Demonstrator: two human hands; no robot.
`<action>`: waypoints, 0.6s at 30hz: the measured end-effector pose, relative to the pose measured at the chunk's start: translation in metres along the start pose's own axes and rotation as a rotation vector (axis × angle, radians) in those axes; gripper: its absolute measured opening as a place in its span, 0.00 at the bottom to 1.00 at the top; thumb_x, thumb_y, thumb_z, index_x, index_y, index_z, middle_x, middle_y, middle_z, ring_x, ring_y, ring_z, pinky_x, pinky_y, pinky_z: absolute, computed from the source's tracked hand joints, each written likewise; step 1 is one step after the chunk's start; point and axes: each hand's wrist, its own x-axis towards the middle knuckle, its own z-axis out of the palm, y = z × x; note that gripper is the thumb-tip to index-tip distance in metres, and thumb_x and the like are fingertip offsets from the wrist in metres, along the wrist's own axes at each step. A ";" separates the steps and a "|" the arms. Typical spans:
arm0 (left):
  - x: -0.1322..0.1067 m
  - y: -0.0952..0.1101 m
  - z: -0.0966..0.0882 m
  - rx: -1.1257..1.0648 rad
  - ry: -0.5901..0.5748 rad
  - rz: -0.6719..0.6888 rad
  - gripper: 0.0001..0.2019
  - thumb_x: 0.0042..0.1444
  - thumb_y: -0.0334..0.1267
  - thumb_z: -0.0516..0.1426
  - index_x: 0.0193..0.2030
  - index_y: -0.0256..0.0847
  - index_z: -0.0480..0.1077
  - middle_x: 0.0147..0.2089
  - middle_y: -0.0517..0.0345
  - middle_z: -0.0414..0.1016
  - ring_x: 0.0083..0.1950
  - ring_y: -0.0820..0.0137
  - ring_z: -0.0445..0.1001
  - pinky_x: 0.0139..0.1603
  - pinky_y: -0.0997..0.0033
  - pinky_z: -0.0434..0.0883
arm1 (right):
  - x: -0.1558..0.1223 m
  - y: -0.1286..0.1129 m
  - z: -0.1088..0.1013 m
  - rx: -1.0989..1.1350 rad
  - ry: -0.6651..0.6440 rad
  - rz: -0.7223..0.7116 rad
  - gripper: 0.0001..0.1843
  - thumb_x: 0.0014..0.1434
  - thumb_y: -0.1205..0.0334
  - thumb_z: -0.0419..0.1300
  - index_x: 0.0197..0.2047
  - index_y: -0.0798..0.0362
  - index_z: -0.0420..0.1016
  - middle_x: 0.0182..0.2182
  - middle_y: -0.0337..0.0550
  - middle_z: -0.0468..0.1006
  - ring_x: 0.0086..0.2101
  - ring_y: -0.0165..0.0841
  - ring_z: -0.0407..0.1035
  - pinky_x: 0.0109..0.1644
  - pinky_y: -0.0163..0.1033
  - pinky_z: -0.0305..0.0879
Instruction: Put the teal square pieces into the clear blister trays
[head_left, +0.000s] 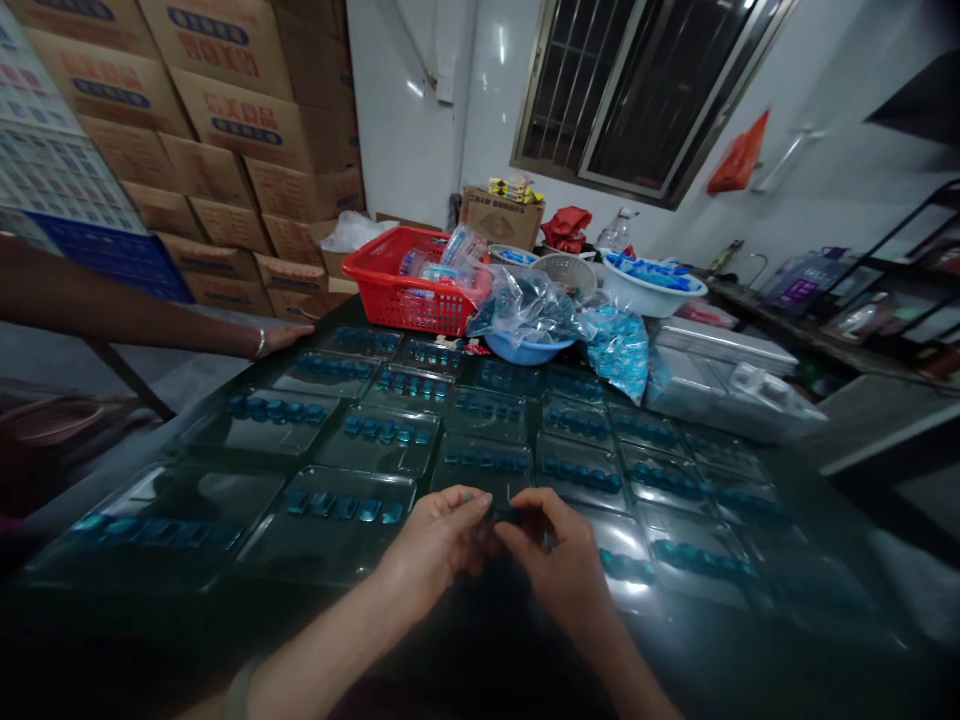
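Two hands meet low over the surface (495,640), each grip narrow, the left hand (431,545) and right hand (559,560) pinching a small dark piece (504,516) between them; shadow hides which way it points and its long axis. Transparent plastic trays (326,525) of teal pieces (345,507) run from the hands to the red basket (409,285) at the far edge. Left of that basket, another person's hand (285,340) rests at the surface's side edge. Below the hands, a dark strip of the surface reaches the near edge.

Clear plastic blister trays (379,440), lying flat edge to edge, each with one row of teal-blue pieces. One small dark piece (506,515), detail hidden, held between left hand (435,545) and right hand (559,560), just above the trays
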 end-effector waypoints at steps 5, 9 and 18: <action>0.004 0.006 0.016 0.005 -0.022 -0.099 0.13 0.48 0.44 0.57 0.34 0.37 0.61 0.26 0.60 0.65 0.23 0.76 0.66 0.16 0.81 0.54 | -0.004 0.001 -0.020 0.182 0.067 0.071 0.07 0.52 0.62 0.55 0.34 0.55 0.69 0.27 0.38 0.69 0.27 0.26 0.62 0.30 0.30 0.58; 0.005 0.013 0.037 0.004 -0.002 -0.209 0.15 0.45 0.39 0.59 0.40 0.42 0.62 0.27 0.60 0.66 0.25 0.76 0.67 0.19 0.82 0.58 | -0.003 -0.002 -0.036 0.366 0.093 0.204 0.08 0.46 0.61 0.60 0.27 0.56 0.67 0.21 0.35 0.65 0.24 0.24 0.59 0.27 0.28 0.56; 0.009 0.003 0.083 0.167 -0.062 -0.253 0.13 0.43 0.45 0.59 0.33 0.39 0.66 0.23 0.60 0.63 0.24 0.72 0.66 0.13 0.81 0.53 | -0.006 0.018 -0.049 0.573 0.124 0.289 0.12 0.46 0.58 0.60 0.22 0.58 0.64 0.20 0.35 0.63 0.23 0.23 0.57 0.26 0.28 0.53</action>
